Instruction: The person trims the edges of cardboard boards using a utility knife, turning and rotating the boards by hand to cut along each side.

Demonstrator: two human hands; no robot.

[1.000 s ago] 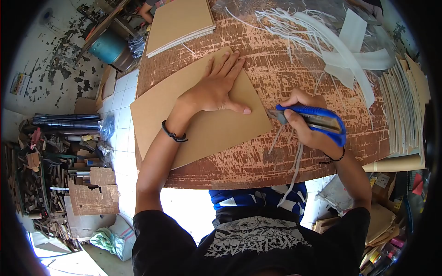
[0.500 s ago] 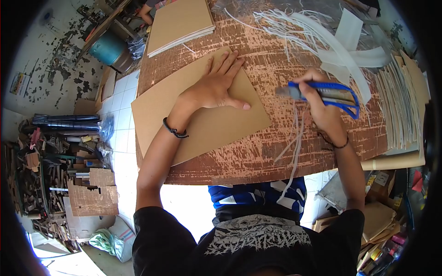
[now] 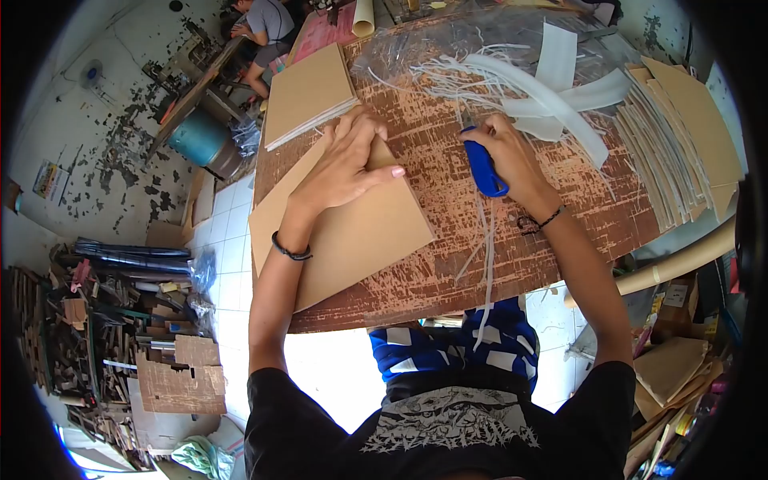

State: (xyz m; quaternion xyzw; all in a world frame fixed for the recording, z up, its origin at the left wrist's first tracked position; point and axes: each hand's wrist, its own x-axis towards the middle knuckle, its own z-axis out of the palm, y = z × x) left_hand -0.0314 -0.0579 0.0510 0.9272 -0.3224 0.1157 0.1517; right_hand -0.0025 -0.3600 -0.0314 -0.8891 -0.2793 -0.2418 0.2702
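Note:
My left hand [image 3: 340, 168] lies on a brown cardboard sheet [image 3: 360, 232], its fingers curled over the sheet's far edge and its thumb stretched across the top face. To the right, my right hand [image 3: 512, 156] is wrapped round a blue utility knife [image 3: 485, 166] held above the table, its blade end pointing away from me. The knife is apart from the sheet. Thin white strips [image 3: 488, 264] lie between the knife and the table's near edge, one hanging over it.
A stack of cardboard sheets [image 3: 312, 92] lies beyond my left hand. White offcuts and shreds [image 3: 552, 96] are heaped at the far right. Boards [image 3: 664, 144] stand in a row at the right edge of the worn table [image 3: 448, 276]. Another person [image 3: 268, 32] sits at the far left.
My left hand's flat, spread fingers have curled over the sheet's far edge. My right hand has moved away from me and turned the knife from sideways to pointing forward. The view has shifted.

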